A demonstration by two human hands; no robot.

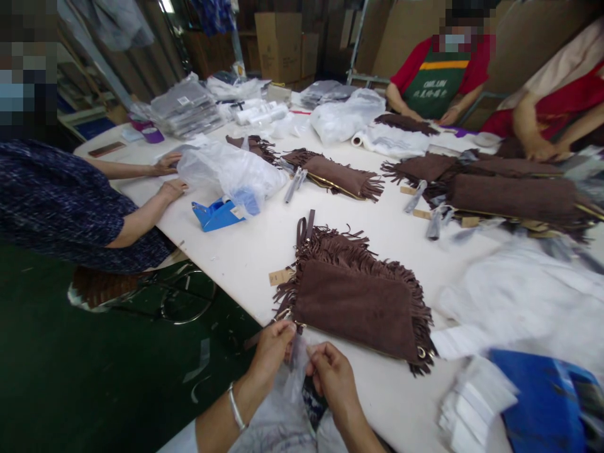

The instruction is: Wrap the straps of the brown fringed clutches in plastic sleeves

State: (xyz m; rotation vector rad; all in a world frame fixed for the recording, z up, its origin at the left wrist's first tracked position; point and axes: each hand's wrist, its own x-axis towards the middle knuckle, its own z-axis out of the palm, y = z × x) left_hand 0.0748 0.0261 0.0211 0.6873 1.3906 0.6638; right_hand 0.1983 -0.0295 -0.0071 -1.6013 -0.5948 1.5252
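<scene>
A dark brown fringed bag (353, 308) lies flat on the white table near its front edge, with a wrist strap at its far left corner and a gold zip along its near side. Beside the bag's near left corner, my left hand (272, 349), with a silver bangle on its wrist, is closed in a pinch. My right hand (334, 376) pinches too, just to the right. A piece of clear plastic (297, 362) stretches between the fingers of both hands. What else the left fingertips touch near the metal clasp is hidden. A tan tag (280, 277) sticks out from the bag's left side.
More brown fringed bags (509, 195) lie on the table (264, 264). A blue tape dispenser (217, 214) stands beside a co-worker's hands (172, 185) and plastic bags. At right are white packets (476, 402) and a blue object (542, 396). Other people work across the table.
</scene>
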